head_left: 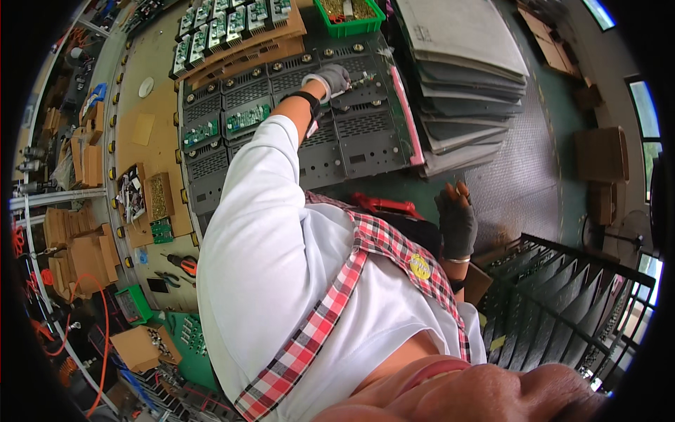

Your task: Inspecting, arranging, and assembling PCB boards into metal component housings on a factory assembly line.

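Observation:
My left hand [330, 79], in a grey glove with a black band at the wrist, reaches over the dark grey perforated metal panels [362, 126]. Its fingers are bent down beside a small row of metal parts [363, 79] on a panel; what they pinch is too small to make out. Two green circuit boards [248, 118] rest on panels left of this hand. My right hand [457, 221], in a fingerless dark grey glove, hangs by my side near the stacked sheets, fingers loosely bent and apart, with nothing seen in it.
A tall stack of grey sheets [464, 91] stands right of the panels. Behind them are a green bin [349, 24] and rows of boards on cardboard [271, 53]. Pliers [184, 265] and small boxes [159, 197] lie on the left bench. A black rack [569, 302] stands lower right.

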The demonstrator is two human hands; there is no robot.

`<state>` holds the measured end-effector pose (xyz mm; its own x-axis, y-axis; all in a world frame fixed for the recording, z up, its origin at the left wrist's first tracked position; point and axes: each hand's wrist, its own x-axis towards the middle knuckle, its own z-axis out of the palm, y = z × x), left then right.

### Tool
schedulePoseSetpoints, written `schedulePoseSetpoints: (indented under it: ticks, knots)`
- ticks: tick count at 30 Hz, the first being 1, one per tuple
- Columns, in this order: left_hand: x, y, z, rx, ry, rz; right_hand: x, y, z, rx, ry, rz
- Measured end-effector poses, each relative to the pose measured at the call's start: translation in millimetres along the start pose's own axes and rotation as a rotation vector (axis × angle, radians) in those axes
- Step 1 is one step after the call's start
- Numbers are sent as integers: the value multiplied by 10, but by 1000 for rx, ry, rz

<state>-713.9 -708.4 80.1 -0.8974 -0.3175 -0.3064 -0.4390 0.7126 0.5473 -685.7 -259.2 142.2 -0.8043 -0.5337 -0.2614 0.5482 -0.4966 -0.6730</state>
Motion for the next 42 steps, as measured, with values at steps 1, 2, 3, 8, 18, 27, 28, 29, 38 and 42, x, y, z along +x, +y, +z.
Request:
schedulePoseSetpoints:
  ticks: [1,2,3,8,18,27,28,29,38,42]
  knots:
    - [-4,-12,3,-75,-43,-41,-13,-5,16,20,-6,-7]
    - [-15,-11,9,-32,-10,-21,-35,-4,32,40,-5,-15]
    - [-31,3,18,-16,5,-30,-57,-2,49,52,0,-12]
    - [-67,166,3,126,55,33,-90,4,123,5,151,-11]
    - [-36,249,275,509,67,161,-102,-4,100,18,108,-8]
    - [-597,603,148,547,118,74,6,59,54,-20,-26,9]
    - [-742,612,77,472,143,95,61,82,89,8,-38,45]
    - [-917,580,6,473,174,69,130,103,140,22,25,98]
    - [-3847,-1086,-342,616,428,-804,671,640,1173,-222,-507,515]
    - [-6002,-1093,198,397,494,-1425,571,1006,1548,-448,-725,612]
